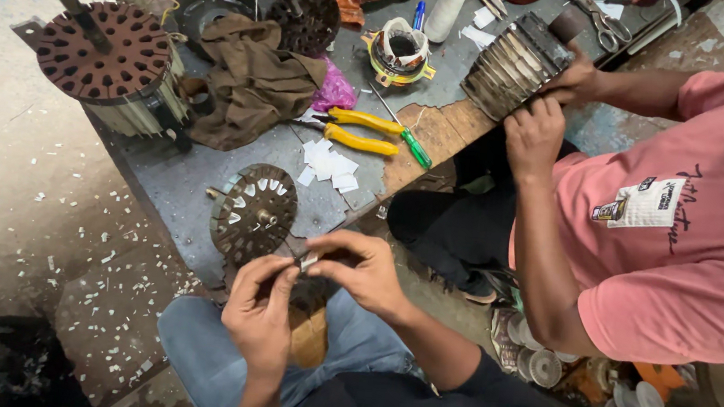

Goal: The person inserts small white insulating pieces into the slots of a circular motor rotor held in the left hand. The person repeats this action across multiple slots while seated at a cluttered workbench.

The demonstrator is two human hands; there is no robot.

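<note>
Both my hands hold a small whitish slip of paper (308,262) between their fingertips, just below a round slotted motor core (253,212) at the table's front edge. My left hand (260,309) pinches the slip from the left. My right hand (363,269) pinches it from the right. A pile of similar white paper slips (329,163) lies on the table beyond the core. My knees in blue jeans are under my hands.
A person in a pink shirt (688,217) at right holds a grey laminated stator (514,64) with both hands. Yellow-handled pliers (360,132), a green screwdriver (401,129), a brown rag (250,78), a large rotor (106,55), a thread spool (445,8) and scissors (605,23) lie on the table (174,181).
</note>
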